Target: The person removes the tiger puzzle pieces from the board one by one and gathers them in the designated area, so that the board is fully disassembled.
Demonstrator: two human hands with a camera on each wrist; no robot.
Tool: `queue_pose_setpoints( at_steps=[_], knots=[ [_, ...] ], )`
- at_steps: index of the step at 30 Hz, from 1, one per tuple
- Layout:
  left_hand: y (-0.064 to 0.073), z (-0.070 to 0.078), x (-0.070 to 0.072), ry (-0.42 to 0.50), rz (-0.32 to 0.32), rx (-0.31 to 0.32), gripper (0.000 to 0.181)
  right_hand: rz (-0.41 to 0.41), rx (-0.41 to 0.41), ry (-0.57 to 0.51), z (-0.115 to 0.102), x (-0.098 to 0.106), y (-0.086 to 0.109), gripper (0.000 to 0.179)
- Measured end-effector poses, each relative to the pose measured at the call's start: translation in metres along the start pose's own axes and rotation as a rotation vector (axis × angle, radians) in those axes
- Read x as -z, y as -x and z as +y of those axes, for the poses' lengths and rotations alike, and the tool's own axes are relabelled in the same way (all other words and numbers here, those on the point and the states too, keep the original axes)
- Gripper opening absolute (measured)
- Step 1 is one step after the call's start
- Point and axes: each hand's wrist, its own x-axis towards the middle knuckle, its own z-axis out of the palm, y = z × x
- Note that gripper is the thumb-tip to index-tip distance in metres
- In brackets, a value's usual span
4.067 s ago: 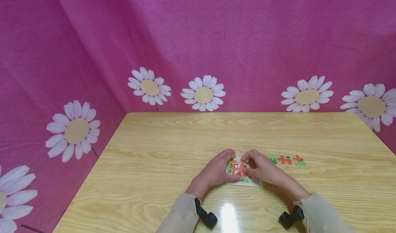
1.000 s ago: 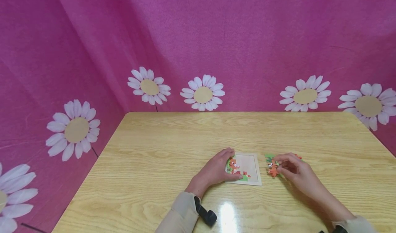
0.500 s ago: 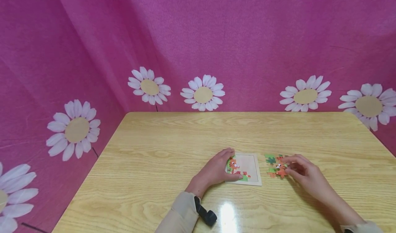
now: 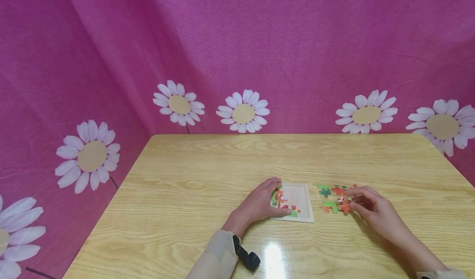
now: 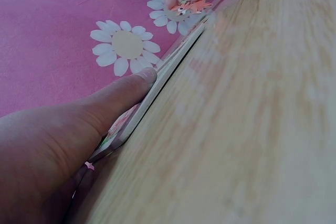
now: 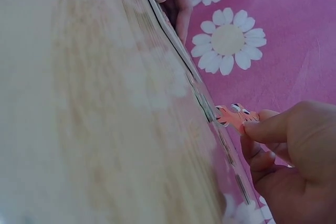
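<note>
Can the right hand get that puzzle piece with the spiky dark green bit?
Probably, though the right hand pinches an orange piece, so it may need to put that down first; nothing seems to cover the dark green piece lying nearby.

Head view's got 2 hands (image 4: 259, 200) (image 4: 378, 211), 1 pzl frame (image 4: 301, 197), 6 flwrs (image 4: 243, 113).

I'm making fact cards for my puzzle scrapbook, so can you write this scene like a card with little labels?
Left hand: holds the puzzle tray by its left side
Right hand: pinches an orange puzzle piece with a printed eye
Inside tray: picture pieces at the left and near edge; bare in the middle
Loose pieces: green and orange, right of the tray; partly hidden, so no sure count
Table: light wood grain
Curtain: pink with white daisies
</note>
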Motion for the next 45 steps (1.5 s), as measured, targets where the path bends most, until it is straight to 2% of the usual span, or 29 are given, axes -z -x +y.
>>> queue_pose_setpoints(
  at_steps=[11, 19, 28, 45],
  knots=[
    [0.0, 0.0, 0.0, -0.003, -0.003, 0.007, 0.087, 0.01, 0.004, -0.013, 0.008, 0.006, 0.004, 0.031],
    [0.001, -0.001, -0.001, -0.004, 0.013, -0.016, 0.085, -0.021, -0.062, 0.019, 0.007, 0.009, 0.003, 0.027],
    [0.0, -0.002, -0.001, 0.008, 0.006, -0.006, 0.086, -0.027, -0.05, 0.008, 0.009, 0.009, 0.004, 0.027],
    [-0.001, -0.002, -0.001, -0.006, 0.009, -0.011, 0.085, -0.055, -0.074, 0.079, 0.015, 0.007, 0.003, 0.026]
  ],
)
